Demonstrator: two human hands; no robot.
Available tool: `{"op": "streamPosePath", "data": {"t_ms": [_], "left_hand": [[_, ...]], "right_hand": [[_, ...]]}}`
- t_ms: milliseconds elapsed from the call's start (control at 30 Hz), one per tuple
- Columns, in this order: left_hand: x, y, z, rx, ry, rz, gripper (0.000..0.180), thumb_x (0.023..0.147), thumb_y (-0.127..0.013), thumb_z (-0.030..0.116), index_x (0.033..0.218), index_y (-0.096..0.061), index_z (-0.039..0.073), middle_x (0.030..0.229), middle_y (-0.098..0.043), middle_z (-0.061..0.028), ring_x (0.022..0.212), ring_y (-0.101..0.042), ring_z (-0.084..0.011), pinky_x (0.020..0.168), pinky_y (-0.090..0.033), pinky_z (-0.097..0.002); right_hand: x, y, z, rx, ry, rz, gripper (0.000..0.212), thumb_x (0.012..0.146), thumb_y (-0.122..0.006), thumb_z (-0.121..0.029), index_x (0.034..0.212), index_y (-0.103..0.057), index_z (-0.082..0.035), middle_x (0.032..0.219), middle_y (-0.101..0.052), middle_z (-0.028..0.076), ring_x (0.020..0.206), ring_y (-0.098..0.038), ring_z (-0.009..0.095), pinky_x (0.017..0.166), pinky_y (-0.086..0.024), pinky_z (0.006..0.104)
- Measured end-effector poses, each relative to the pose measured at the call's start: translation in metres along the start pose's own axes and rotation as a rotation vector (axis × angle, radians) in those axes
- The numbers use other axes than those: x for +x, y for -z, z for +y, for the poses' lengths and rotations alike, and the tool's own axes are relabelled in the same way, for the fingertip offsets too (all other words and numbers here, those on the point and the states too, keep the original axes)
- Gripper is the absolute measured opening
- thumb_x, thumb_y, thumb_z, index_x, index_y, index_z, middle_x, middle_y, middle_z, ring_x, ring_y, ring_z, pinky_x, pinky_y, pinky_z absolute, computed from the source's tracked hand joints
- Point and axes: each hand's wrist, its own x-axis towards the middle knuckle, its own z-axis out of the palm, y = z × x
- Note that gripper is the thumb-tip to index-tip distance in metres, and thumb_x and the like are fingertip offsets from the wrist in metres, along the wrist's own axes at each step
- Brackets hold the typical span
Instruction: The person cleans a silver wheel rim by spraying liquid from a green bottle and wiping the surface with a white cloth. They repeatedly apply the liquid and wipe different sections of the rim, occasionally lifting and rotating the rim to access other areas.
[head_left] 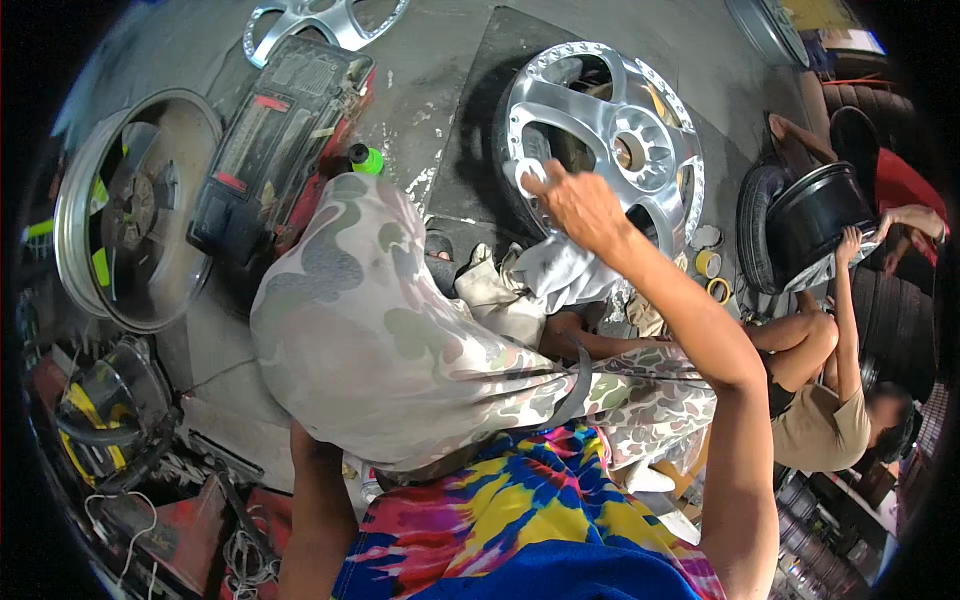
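Note:
My right hand [582, 208] has its fingers closed on a small white cloth [527, 177] and presses it against the lower left of a polished silver wheel rim [610, 123]. The rim has broad spokes and small bolts around its lip. Under my right wrist, crumpled white and beige rags [560, 272] lie beside my legs. My left arm [318, 510] reaches down at the lower edge, behind my camouflage trousers, so my left hand is hidden.
A dark toolbox [285, 130] and a dull wheel rim [140, 210] stand left. A green-capped bottle [366, 158] is beyond my knee. Yellow tape rolls [708, 264] lie right of the rags. At right, other people handle a black wheel barrel [820, 215] beside a tire [757, 228].

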Motion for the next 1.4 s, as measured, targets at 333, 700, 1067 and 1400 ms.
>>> {"op": "streamPosePath", "data": {"t_ms": [333,700,1067,1400], "left_hand": [[-0.02,-0.049,0.016,-0.143,-0.014,-0.198,0.085,0.077,-0.091,0.03,0.146,-0.048,0.004,0.132,-0.061,-0.0139,0.122,-0.059,-0.0254,0.108,-0.045,-0.039],[-0.022,-0.091,0.149,-0.413,-0.463,-0.486,0.049,0.082,-0.08,0.02,0.128,-0.067,0.01,0.113,-0.068,-0.0129,0.104,-0.066,-0.024,0.089,-0.051,-0.0355],[0.003,-0.081,0.175,-0.551,-0.439,-0.864,0.041,0.08,-0.074,0.016,0.121,-0.071,0.011,0.099,-0.069,-0.012,0.089,-0.065,-0.0232,0.076,-0.048,-0.0358],[0.002,-0.027,0.257,-0.409,-0.93,-0.972,0.037,0.086,-0.07,0.02,0.12,-0.073,0.006,0.096,-0.072,-0.0087,0.081,-0.063,-0.0184,0.069,-0.046,-0.0337]], "right_hand": [[-0.002,0.021,0.016,0.035,0.235,-0.189,0.032,0.102,-0.049,-0.02,0.131,-0.061,-0.021,0.103,-0.062,0.013,0.058,-0.067,0.024,0.051,-0.055,0.0384],[0.046,0.031,0.032,0.229,0.182,-0.159,0.035,0.098,-0.057,-0.021,0.132,-0.052,-0.011,0.094,-0.067,0.019,0.07,-0.067,0.04,0.066,-0.055,0.0519],[0.131,0.015,0.119,0.282,-0.083,-0.092,0.023,0.095,-0.061,-0.025,0.099,-0.072,-0.005,0.078,-0.07,0.024,0.078,-0.071,0.04,0.072,-0.058,0.0477],[0.127,0.044,0.109,0.309,-0.025,-0.189,0.03,0.094,-0.063,-0.017,0.122,-0.066,-0.007,0.088,-0.069,0.025,0.086,-0.068,0.043,0.078,-0.053,0.0519]]}}
